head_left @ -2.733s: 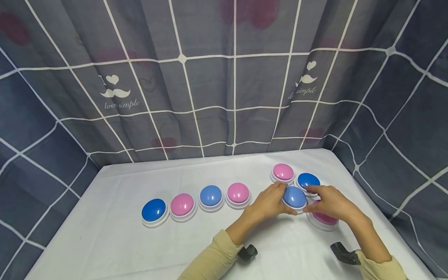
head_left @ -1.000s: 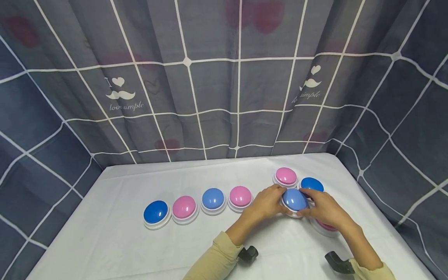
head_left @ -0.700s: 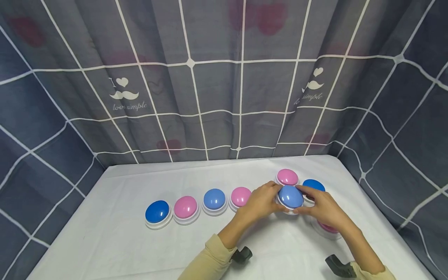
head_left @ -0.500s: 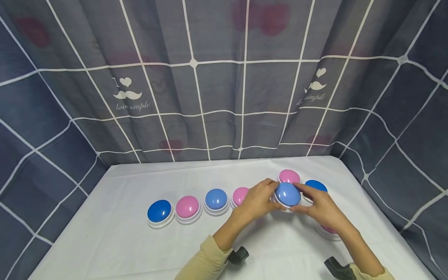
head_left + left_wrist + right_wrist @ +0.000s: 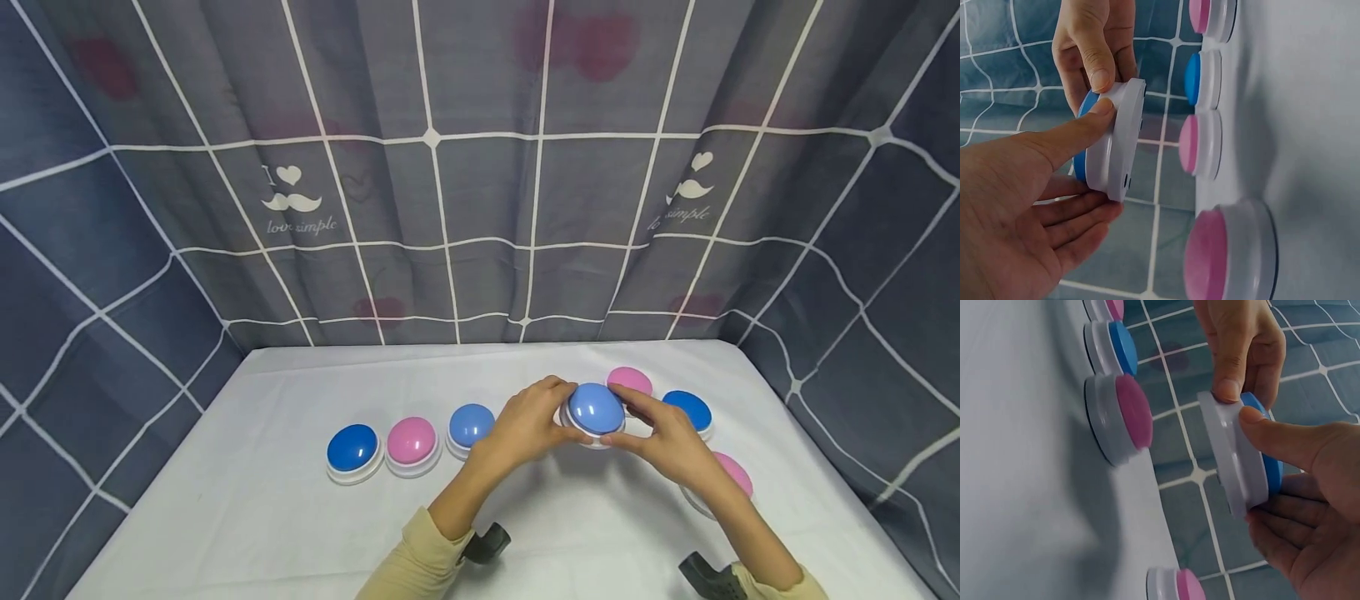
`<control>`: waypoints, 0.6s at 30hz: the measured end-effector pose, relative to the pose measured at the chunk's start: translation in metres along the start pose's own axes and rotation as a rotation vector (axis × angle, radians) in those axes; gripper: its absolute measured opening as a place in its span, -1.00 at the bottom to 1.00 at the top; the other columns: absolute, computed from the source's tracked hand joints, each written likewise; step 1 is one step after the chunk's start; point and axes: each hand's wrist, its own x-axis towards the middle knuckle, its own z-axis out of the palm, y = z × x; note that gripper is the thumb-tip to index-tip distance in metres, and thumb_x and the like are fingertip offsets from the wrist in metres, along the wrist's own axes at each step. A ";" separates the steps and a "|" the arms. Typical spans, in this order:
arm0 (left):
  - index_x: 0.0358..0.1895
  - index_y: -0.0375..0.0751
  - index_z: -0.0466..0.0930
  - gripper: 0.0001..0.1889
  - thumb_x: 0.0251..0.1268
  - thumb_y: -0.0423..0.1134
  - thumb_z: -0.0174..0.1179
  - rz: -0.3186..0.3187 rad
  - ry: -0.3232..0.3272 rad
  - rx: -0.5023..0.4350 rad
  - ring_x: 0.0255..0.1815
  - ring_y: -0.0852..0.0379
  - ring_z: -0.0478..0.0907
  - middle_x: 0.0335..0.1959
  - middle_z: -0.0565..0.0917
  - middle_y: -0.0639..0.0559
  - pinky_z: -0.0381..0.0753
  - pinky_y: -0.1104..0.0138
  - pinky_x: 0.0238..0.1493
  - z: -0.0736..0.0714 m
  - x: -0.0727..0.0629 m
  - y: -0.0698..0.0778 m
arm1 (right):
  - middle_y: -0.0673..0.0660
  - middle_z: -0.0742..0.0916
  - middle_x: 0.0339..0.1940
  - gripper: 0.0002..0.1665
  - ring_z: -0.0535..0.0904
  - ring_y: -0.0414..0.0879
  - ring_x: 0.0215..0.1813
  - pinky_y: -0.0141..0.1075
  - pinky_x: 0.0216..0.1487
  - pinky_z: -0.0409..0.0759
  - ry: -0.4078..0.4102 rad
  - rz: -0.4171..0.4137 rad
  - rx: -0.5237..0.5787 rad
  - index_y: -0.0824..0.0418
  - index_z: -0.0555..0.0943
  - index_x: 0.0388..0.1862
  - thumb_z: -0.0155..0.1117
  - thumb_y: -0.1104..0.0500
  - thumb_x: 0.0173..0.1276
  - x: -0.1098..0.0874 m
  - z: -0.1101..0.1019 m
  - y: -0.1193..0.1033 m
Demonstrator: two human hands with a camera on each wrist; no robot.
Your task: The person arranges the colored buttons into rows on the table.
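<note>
The left grip (image 5: 527, 422) and right grip (image 5: 669, 435) hold 1 light-blue button (image 5: 596, 408).

Light-blue push button (image 5: 596, 408), formerly seated on the bench (image 5: 225, 517), is now raised clear, displaced leftward between left hand (image 5: 525, 423) and right hand (image 5: 667, 437); in head view, the row's rightmost pink push button (image 5: 1205, 256) has become hidden.

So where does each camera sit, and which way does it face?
Head: worn on the head, looking forward and down at the white table and checked curtain; left hand, right hand and sleeves show.
Left wrist: worn there, looking at that hand's work; the left hand is nearest, the right at the top.
Right wrist: the mirror case; the right hand is nearest, the left at the top.
Shared: both wrist views show the held blue button side-on; the head view shows its top.
</note>
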 end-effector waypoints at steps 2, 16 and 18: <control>0.22 -0.13 0.58 -0.30 0.00 0.09 0.53 -0.004 0.007 0.000 0.05 0.14 0.59 0.06 0.63 0.06 0.59 0.27 0.02 -0.004 -0.004 -0.002 | 0.30 0.60 0.26 -0.12 0.56 0.28 0.21 0.01 0.14 0.51 0.006 -0.012 0.021 0.29 0.47 0.36 0.60 0.05 0.09 0.000 0.004 -0.002; 0.25 -0.18 0.56 -0.26 -0.02 0.07 0.54 -0.056 0.034 -0.061 0.09 0.09 0.59 0.11 0.62 0.05 0.59 0.18 0.05 -0.040 -0.025 -0.011 | 0.21 0.62 0.25 -0.18 0.55 0.20 0.25 -0.23 0.18 0.47 0.077 -0.149 0.116 0.20 0.50 0.37 0.58 0.14 0.11 0.010 0.023 -0.021; 0.25 -0.18 0.56 -0.27 -0.02 0.05 0.54 -0.058 0.043 -0.063 0.09 0.09 0.59 0.11 0.62 0.05 0.59 0.17 0.04 -0.043 -0.029 -0.013 | 0.20 0.62 0.26 -0.19 0.54 0.18 0.27 -0.29 0.20 0.44 0.070 -0.159 0.135 0.20 0.49 0.38 0.57 0.16 0.12 0.012 0.026 -0.024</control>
